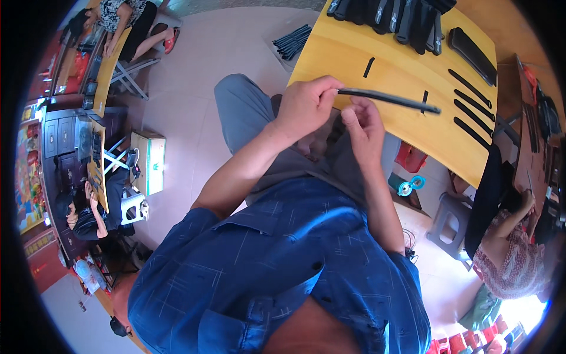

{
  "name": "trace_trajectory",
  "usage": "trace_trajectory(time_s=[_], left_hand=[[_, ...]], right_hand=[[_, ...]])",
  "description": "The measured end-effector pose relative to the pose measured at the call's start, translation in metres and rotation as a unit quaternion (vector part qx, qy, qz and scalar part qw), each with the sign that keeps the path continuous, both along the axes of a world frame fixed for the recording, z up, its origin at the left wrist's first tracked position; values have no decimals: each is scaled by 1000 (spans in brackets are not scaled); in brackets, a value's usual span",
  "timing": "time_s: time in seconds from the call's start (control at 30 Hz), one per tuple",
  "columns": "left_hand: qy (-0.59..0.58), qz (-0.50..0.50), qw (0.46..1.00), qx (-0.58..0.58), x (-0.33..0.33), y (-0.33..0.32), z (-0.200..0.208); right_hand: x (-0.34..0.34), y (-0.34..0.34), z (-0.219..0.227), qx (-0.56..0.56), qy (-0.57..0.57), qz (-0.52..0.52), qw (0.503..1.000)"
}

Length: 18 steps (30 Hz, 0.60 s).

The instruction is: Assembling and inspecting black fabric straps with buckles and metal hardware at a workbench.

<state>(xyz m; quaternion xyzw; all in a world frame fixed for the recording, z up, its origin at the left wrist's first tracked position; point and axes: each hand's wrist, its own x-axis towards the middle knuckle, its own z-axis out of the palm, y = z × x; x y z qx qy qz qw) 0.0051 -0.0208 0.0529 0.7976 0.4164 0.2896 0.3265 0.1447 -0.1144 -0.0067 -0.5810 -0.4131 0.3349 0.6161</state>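
Note:
My left hand pinches one end of a long, narrow black strap between thumb and fingers. The strap stretches to the right over the near edge of the yellow table, and its far end is slightly blurred. Just below the strap, my right hand is raised with fingers half bent and the thumb apart from them; nothing shows in it. Two short black strips lie on the tabletop. Several similar black straps with small end loops rest in a row at the table's right side.
A pile of black straps covers the table's far edge, beside a long black case. More black strips lie low at the left. Below the table are a turquoise-lidded container and a grey stool. Other people sit at tables on both sides.

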Motion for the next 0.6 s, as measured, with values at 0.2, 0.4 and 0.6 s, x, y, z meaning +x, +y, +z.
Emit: trace_trajectory(time_s=[0.2,0.4,0.6], left_hand=[[-39,-46,998,32,6,-23,6],[-21,-89,995,49,-4,-27,12],[-78,-79,993,-34,-12,-28,0]], right_hand=[[-6,4,1,-23,230,27,973],[-4,-12,4,-13,110,26,994],[-1,-15,8,-84,99,84,988]])
